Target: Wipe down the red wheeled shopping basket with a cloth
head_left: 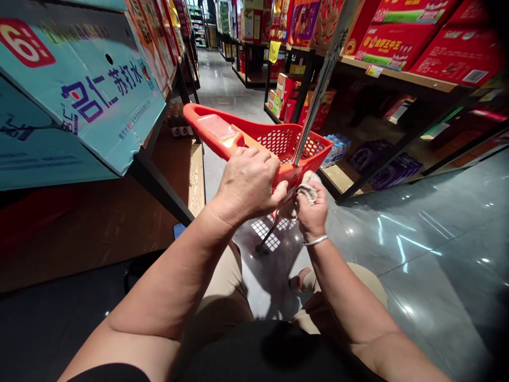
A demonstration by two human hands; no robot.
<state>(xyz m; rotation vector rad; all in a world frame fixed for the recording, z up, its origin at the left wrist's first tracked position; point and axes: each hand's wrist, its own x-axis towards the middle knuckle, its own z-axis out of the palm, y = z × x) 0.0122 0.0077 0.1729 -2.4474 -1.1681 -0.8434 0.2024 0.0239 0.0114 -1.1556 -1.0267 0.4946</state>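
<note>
Red-orange perforated plastic basket (246,123) located ctr, slanted across the aisle btwn two shelf units. Its far L end is seen nr the black metal shelf leg (163,191) side; its R end is seen nr the corner of a low pale wooden shelf board (338,180). Side room is thus narrow. Open glossy grey tiled floor (417,254) is found at R foreground, & a strip runs on down the aisle beyond.

Nr rim of basket is gripped by L hand (252,180): fingers curled over it, thumb bent in, no gap seen. Pale, dark-striped cloth (309,192) is bunched in R hand (312,209), fingers folded closed on it, just beside the nr wall of basket; cloth-wall contact can't be told. Silver bangle (316,241) is worn on R wrist.

Obstructions: scuffed grey metal pole (317,101) slants up in front of basket wall & R shelving. Small black caster (261,249) is seen on floor below basket. L side is taken up by large light-blue cardboard carton (119,122); R upper shelf is stacked w/ glossy red cardboard cartons (397,40), purple plastic-wrapped packs (397,167) being kept below.
</note>
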